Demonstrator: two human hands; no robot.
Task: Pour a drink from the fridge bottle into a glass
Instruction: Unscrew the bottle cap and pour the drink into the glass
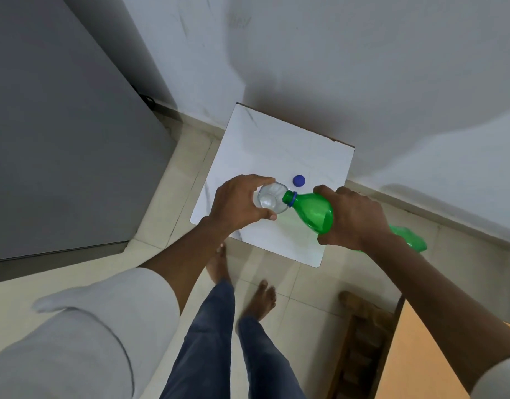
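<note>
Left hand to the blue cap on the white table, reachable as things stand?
Probably not right now. The round blue plastic cap lies bare on the white tabletop, just beyond the clear glass, with nothing over it. But the left hand is wrapped around that glass while the green plastic bottle tips into it.

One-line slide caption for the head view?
Right hand tips green plastic bottle into clear glass held by left hand.

No legible txt anywhere.
</note>
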